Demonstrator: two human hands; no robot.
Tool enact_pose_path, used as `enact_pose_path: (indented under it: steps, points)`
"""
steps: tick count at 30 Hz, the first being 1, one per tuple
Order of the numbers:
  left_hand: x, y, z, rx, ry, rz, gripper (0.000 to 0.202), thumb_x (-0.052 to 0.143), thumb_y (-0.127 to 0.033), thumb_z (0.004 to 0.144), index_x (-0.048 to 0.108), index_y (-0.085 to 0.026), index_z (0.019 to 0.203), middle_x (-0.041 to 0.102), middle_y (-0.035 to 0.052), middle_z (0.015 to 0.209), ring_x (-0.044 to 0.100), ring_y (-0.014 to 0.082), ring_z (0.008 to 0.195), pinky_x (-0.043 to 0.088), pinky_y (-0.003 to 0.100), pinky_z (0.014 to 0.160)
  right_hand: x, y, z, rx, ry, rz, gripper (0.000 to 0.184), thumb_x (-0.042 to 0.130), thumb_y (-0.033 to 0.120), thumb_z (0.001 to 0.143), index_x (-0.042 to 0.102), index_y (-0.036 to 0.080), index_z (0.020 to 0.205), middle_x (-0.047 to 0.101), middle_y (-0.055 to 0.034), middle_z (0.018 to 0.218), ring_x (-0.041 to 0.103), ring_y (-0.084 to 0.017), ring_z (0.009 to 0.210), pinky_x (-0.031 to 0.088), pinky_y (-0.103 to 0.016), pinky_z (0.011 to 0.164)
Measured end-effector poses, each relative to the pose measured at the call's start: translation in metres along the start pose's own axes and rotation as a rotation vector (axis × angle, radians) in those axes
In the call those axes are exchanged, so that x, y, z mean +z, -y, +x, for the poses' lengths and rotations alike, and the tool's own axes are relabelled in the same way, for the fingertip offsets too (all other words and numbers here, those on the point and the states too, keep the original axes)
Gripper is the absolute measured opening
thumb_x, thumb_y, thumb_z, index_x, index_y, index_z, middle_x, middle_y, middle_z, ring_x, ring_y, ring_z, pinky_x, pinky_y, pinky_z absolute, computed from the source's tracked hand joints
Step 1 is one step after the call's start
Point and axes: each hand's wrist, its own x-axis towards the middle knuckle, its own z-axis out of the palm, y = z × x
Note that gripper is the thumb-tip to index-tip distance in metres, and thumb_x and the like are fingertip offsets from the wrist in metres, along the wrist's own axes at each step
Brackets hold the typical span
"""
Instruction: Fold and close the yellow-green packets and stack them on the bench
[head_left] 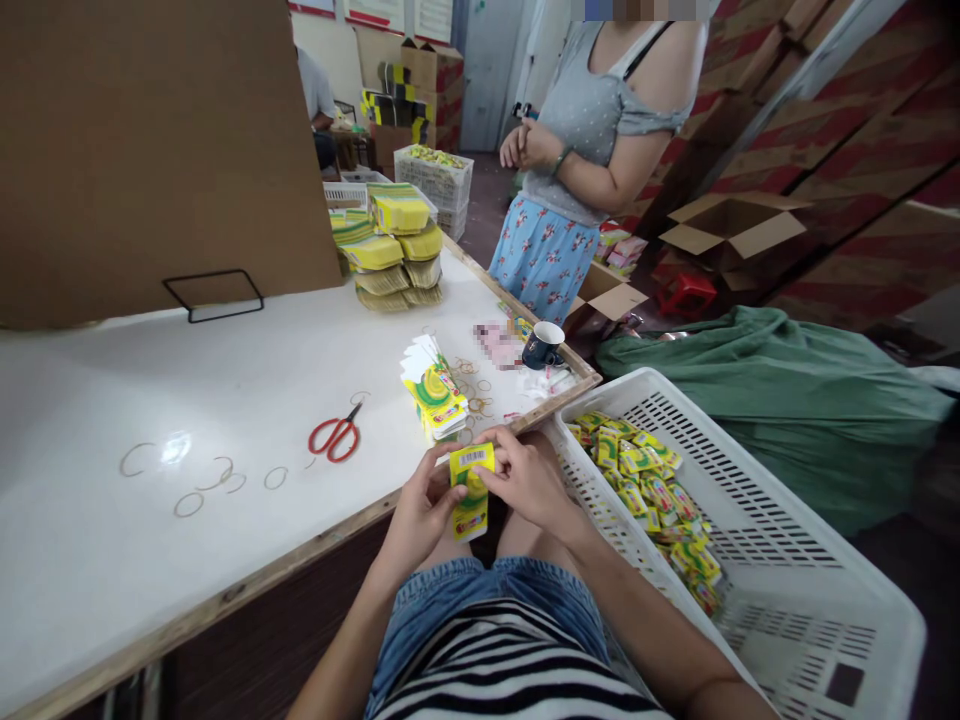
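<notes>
Between my two hands, just off the table's front edge, is a flat yellow-and-green printed packet (471, 512) with a barcode at its top end. My left hand (429, 500) pinches its left side, thumb on the front. My right hand (525, 478) grips the upper right part, with fingers at the barcode end. Directly beyond my hands, a fanned stack of yellow-and-green printed cards (435, 395) with white ends lies on the table. To my right, a white plastic crate (787, 540) holds many small yellow packets (645, 470).
Red-handled scissors (335, 436) and loose rubber bands (189, 504) lie on the white table (247, 370). Bundled yellow cards (397, 250) stand at the back. A dark mug (541, 346) sits near the right corner. Another person (585, 150) stands beyond it. A cardboard sheet (165, 150) rises at left.
</notes>
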Motion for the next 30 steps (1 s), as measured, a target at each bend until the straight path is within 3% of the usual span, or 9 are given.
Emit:
enact_pose_path:
  steps: [8, 14, 18, 23, 26, 29, 30]
  points:
    - [0.004, 0.0, 0.003, -0.029, -0.033, -0.04, 0.053, 0.074, -0.033, 0.077, 0.046, -0.02, 0.121, 0.071, 0.0096, 0.105, 0.071, 0.0188, 0.075, 0.055, 0.027, 0.066, 0.002, -0.008, -0.005, -0.028, -0.028, 0.085, 0.032, 0.067, 0.025, 0.077, 0.057, 0.022, 0.107, 0.038, 0.0102, 0.055, 0.043, -0.011, 0.05, 0.032, -0.021, 0.052]
    - [0.007, 0.002, 0.003, -0.022, -0.025, 0.038, 0.045, 0.068, -0.03, 0.082, 0.05, -0.021, 0.123, 0.071, 0.0079, 0.106, 0.071, 0.0192, 0.082, 0.056, 0.03, 0.076, 0.004, -0.012, -0.002, 0.029, -0.098, 0.072, 0.026, 0.062, 0.02, 0.075, 0.057, 0.022, 0.101, 0.042, 0.0101, 0.052, 0.045, -0.012, 0.049, 0.031, -0.022, 0.05]
    - [0.002, -0.001, 0.006, -0.025, -0.025, -0.002, 0.049, 0.07, -0.031, 0.08, 0.048, -0.021, 0.122, 0.072, 0.0087, 0.103, 0.072, 0.0198, 0.078, 0.057, 0.031, 0.073, 0.003, -0.018, 0.0, -0.022, -0.039, 0.157, 0.029, 0.062, 0.023, 0.078, 0.06, 0.021, 0.107, 0.045, 0.0087, 0.054, 0.044, -0.012, 0.05, 0.033, -0.022, 0.051]
    - [0.006, 0.0, 0.007, 0.017, 0.023, -0.081, 0.05, 0.072, -0.031, 0.079, 0.047, -0.02, 0.121, 0.072, 0.0105, 0.104, 0.073, 0.0236, 0.084, 0.059, 0.036, 0.076, 0.003, -0.028, -0.004, -0.105, -0.053, 0.383, 0.027, 0.059, 0.033, 0.087, 0.065, 0.021, 0.11, 0.064, -0.0025, 0.087, 0.056, -0.014, 0.068, 0.046, -0.025, 0.063]
    - [0.009, 0.006, 0.012, 0.138, -0.054, 0.155, 0.043, 0.063, -0.029, 0.086, 0.048, -0.022, 0.126, 0.067, 0.0132, 0.12, 0.068, 0.0269, 0.104, 0.054, 0.043, 0.091, -0.014, -0.036, -0.014, -0.074, -0.24, 0.277, 0.025, 0.056, 0.032, 0.089, 0.065, 0.023, 0.11, 0.066, -0.0064, 0.097, 0.06, -0.02, 0.083, 0.05, -0.033, 0.075]
    - [-0.003, 0.011, 0.026, 0.359, -0.291, 0.606, 0.047, 0.061, -0.025, 0.087, 0.05, -0.023, 0.133, 0.052, 0.0137, 0.142, 0.045, 0.029, 0.135, 0.033, 0.051, 0.114, -0.047, -0.05, -0.023, -0.036, -0.678, -0.21, 0.023, 0.058, 0.031, 0.085, 0.069, 0.022, 0.103, 0.061, -0.0122, 0.103, 0.054, -0.029, 0.101, 0.041, -0.048, 0.094]
    - [-0.01, 0.013, 0.033, 0.409, -0.352, 0.738, 0.051, 0.063, -0.024, 0.085, 0.05, -0.022, 0.134, 0.047, 0.0142, 0.147, 0.036, 0.0301, 0.141, 0.024, 0.054, 0.117, -0.055, -0.055, -0.024, -0.021, -0.753, -0.333, 0.027, 0.06, 0.032, 0.083, 0.069, 0.021, 0.106, 0.059, -0.0139, 0.107, 0.051, -0.032, 0.106, 0.037, -0.053, 0.098]
